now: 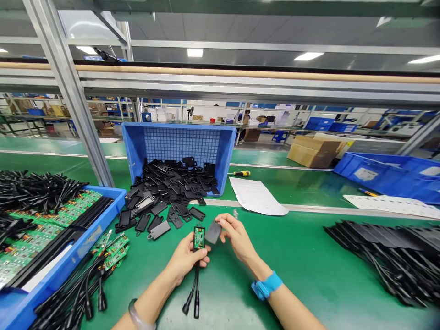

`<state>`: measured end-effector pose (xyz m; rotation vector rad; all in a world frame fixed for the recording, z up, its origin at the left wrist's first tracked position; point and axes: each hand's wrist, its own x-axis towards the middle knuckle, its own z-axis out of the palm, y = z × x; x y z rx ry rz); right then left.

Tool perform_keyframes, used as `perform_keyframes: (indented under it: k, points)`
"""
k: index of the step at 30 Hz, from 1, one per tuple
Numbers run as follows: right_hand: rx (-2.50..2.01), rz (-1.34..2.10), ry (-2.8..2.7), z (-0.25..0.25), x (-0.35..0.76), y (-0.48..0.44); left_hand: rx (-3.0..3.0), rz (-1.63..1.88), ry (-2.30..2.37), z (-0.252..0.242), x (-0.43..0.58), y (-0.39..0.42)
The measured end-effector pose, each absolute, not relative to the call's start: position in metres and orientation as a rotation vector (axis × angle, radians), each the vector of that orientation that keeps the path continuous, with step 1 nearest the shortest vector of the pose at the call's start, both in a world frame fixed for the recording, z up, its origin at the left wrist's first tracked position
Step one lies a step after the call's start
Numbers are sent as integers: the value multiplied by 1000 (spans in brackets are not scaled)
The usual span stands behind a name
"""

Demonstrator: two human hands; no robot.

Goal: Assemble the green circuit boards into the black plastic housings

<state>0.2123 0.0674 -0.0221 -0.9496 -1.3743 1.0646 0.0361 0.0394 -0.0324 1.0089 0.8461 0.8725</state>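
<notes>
My left hand [185, 259] grips a small green circuit board [199, 238] seated in a black housing, held upright, with two black cables [194, 293] hanging down from it to the green mat. My right hand [237, 236], with a blue band [266, 285] on its wrist, pinches a dark grey plastic cover [213, 232] just to the right of the board, nearly touching it. Both hands hover above the mat near the table's front.
A tipped blue crate [178, 142] spills black plastic covers [168, 188] onto the mat behind my hands. A blue tray [74, 256] of green boards and cables sits left. Finished black units [388, 254] are piled right. A paper sheet [256, 195] and a screwdriver [240, 173] lie beyond.
</notes>
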Motion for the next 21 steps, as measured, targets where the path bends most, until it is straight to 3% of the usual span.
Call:
perform_keyframes:
  k: [5,21]
  points:
    - [-883,1260,-1389,-24,212,52,1073,781,781,-30,36,38]
    - [-1030,1302,-1313,-30,202,48,1323,748,845,-36,41,37]
